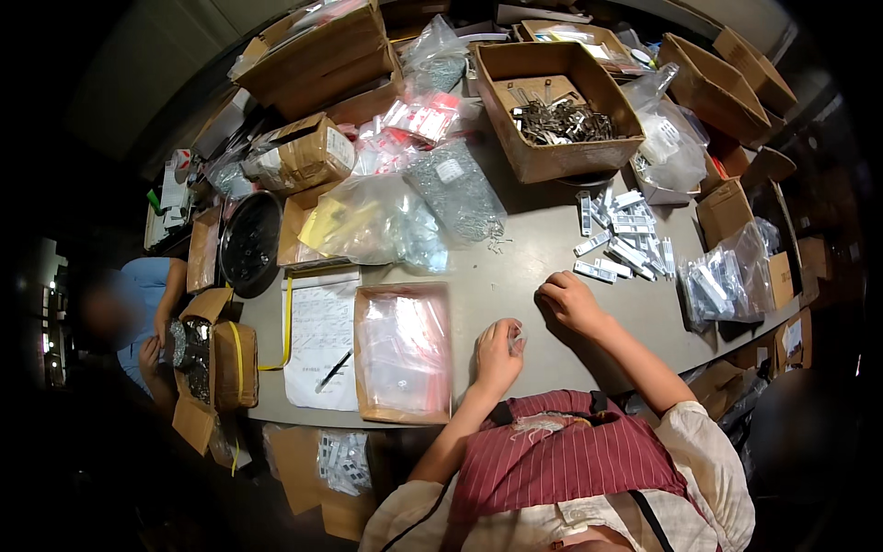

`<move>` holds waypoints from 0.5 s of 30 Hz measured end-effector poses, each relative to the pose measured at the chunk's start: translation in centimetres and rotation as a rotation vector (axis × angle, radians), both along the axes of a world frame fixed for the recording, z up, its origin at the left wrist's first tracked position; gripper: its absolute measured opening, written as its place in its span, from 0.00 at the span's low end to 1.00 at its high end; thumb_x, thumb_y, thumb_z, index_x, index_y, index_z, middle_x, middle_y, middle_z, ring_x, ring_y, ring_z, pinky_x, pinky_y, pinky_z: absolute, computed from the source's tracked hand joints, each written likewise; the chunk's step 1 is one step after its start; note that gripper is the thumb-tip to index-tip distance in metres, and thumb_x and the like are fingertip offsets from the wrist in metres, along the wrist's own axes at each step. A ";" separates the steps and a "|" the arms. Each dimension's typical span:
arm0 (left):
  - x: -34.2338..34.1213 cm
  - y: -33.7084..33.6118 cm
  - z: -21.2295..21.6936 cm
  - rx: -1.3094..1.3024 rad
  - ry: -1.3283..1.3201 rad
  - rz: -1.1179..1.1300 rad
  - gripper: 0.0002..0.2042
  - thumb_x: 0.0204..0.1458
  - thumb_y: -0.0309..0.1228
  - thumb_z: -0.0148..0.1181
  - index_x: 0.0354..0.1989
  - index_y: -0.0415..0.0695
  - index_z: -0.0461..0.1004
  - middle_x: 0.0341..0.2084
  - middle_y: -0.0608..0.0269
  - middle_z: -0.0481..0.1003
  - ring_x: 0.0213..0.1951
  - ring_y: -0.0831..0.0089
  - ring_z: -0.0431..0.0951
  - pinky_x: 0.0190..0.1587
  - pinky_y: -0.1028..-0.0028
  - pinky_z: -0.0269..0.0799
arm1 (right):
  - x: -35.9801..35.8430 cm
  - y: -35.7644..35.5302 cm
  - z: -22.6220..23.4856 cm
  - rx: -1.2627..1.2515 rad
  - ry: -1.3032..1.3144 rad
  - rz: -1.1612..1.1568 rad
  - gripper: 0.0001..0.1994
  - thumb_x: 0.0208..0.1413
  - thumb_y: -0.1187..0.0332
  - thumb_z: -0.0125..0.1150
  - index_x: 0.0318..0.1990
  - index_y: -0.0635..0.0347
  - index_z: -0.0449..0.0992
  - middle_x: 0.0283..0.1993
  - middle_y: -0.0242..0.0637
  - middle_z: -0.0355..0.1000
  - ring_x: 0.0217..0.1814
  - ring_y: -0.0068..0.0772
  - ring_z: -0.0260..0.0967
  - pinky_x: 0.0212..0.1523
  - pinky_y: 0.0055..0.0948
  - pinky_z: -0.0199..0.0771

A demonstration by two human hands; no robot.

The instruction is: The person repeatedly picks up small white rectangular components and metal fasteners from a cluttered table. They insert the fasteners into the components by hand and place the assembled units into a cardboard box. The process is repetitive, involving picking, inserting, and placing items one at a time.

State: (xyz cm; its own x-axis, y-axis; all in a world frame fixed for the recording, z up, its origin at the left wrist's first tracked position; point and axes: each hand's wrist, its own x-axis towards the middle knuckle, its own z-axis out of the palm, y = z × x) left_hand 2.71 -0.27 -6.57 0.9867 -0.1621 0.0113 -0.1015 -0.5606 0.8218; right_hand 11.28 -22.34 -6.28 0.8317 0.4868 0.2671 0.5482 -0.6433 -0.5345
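My left hand (pixel 498 361) is closed on a small clear plastic bag (pixel 518 339) near the front of the table. To its right and a little farther away, my right hand (pixel 568 300) is held low over the tabletop with its fingers bent together; whatever they may hold is too small to make out. Beyond it lies a loose pile of small grey-and-white packaged parts (pixel 630 235). Beside my left hand, an open shallow cardboard box (pixel 365 405) holds a stack of flat clear bags (pixel 405 345).
A big cardboard box (pixel 561 166) with dark metal pieces stands at the back. Bags of small hardware (pixel 451 198) lie left of it. A pen (pixel 334 371) rests on a written sheet (pixel 313 317). At the far left, another person (pixel 147 304) handles things by a box (pixel 235 363).
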 end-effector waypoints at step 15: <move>1.0 -3.1 2.1 -0.262 -0.078 0.010 0.14 0.46 0.17 0.64 0.42 0.41 0.72 0.33 0.53 0.78 0.38 0.51 0.80 0.42 0.59 0.74 | -0.8 -3.1 2.9 0.784 0.879 -0.205 0.06 0.58 0.77 0.66 0.42 0.67 0.79 0.35 0.34 0.77 0.35 0.24 0.74 0.40 0.27 0.77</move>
State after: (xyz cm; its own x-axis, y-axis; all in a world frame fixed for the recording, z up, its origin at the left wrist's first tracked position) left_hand 3.71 -3.39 -4.46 0.9828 -0.1340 0.1273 -0.1655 -0.3308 0.9291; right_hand 10.50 -25.45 -3.42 0.9214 0.2824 -0.2670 -0.2764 -0.0068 -0.9610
